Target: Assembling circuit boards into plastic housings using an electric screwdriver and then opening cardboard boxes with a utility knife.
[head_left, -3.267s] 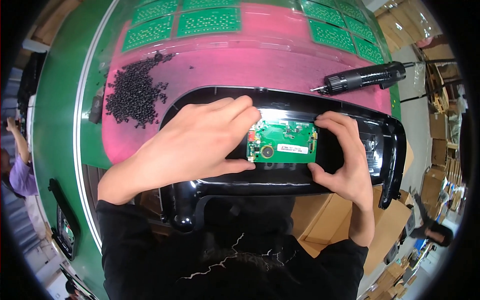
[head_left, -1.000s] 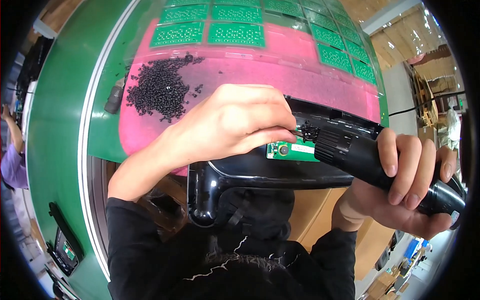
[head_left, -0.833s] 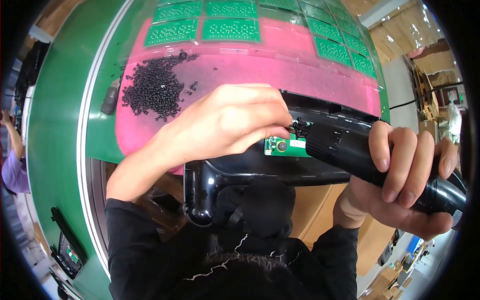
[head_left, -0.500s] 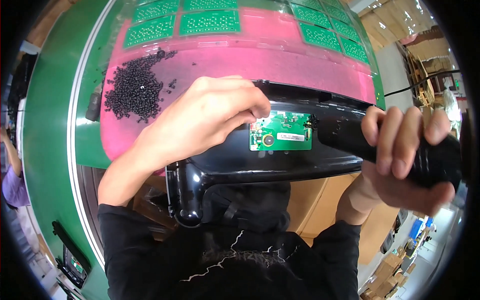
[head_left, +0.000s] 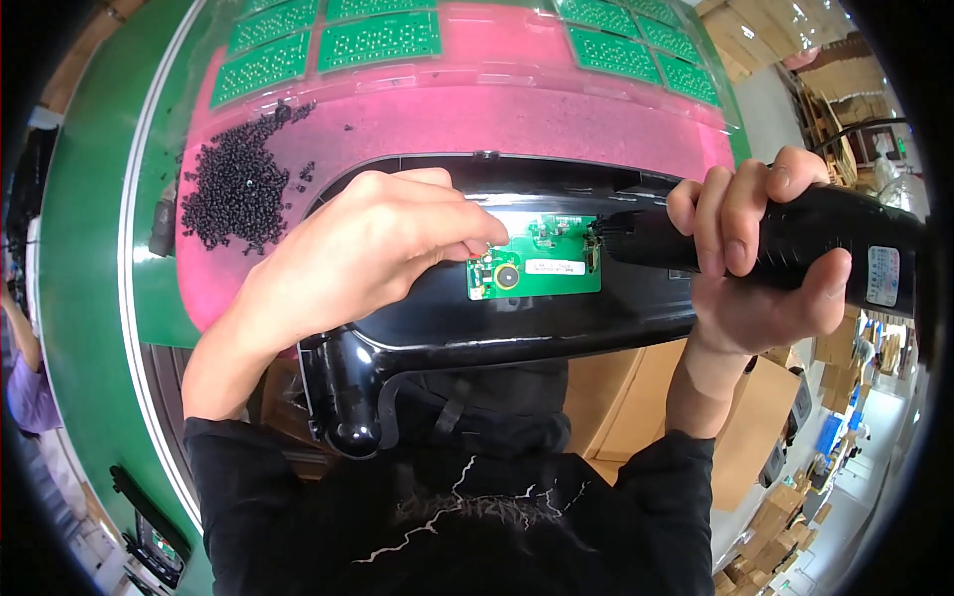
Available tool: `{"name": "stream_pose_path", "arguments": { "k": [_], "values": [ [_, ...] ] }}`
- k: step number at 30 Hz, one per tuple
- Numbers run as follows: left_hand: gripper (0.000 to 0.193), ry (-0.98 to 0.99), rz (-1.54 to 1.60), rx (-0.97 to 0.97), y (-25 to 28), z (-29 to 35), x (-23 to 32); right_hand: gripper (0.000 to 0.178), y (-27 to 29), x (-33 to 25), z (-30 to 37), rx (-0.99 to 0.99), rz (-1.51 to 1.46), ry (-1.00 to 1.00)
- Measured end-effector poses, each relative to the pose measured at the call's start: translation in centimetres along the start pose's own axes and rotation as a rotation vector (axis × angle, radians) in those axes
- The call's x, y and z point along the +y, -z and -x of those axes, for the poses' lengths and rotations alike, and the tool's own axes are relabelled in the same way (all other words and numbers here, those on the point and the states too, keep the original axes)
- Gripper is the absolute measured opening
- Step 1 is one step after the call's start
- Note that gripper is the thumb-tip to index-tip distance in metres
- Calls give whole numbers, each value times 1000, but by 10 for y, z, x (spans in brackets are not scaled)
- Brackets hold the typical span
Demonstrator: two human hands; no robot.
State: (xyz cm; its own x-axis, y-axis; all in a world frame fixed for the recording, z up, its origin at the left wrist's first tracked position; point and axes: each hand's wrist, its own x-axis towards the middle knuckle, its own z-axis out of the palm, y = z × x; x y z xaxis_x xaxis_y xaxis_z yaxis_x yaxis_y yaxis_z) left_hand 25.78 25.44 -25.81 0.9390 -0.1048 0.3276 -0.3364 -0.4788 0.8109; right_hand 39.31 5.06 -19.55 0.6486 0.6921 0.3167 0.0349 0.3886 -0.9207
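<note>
A green circuit board [head_left: 535, 282] lies inside a long, glossy black plastic housing [head_left: 437, 320]. My left hand [head_left: 373, 248] reaches over the housing from the left, its thumb and fingers closed in a pinch at the board's upper left corner. Whatever is between those fingertips is hidden. My right hand [head_left: 750, 253] is wrapped around a thick black power screwdriver [head_left: 845, 223], held nearly level with a label near its rear. Its nose meets the board's right edge, where small black screws [head_left: 594, 236] seem to cluster.
Beyond the housing is a pink mat [head_left: 437, 119] with a pile of small black screws [head_left: 234, 189] at left. Clear trays of green circuit boards [head_left: 378, 40] line the back. Cardboard [head_left: 636, 397] stands below the housing; another person's purple sleeve [head_left: 35, 387] shows far left.
The screwdriver's rear end has swung away from me, so the tool lies more level, its nose still at the board's right edge. My left hand stays at the board's corner. The whole view has shifted slightly.
</note>
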Motion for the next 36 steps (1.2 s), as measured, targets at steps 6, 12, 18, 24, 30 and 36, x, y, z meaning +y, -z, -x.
{"name": "stream_pose_path", "arguments": {
  "k": [6,12,18,24,30,36],
  "values": [
    [24,-34,-68,21,-2,10,0,52,-8,5,8,43,9,-7],
    [29,-34,-198,-96,-8,21,-5,48,-13,5,7,18,113,-84],
    [38,-16,-428,-103,-10,22,2,46,-14,10,12,-3,103,-76],
    [38,-7,-414,-101,-6,30,2,51,-28,15,17,95,196,-45],
    [39,-49,-350,-101,7,20,2,47,-37,0,10,-154,-166,81],
    [43,-108,-2,142,22,24,7,39,-81,-5,4,-111,-327,203]
  ]
}}
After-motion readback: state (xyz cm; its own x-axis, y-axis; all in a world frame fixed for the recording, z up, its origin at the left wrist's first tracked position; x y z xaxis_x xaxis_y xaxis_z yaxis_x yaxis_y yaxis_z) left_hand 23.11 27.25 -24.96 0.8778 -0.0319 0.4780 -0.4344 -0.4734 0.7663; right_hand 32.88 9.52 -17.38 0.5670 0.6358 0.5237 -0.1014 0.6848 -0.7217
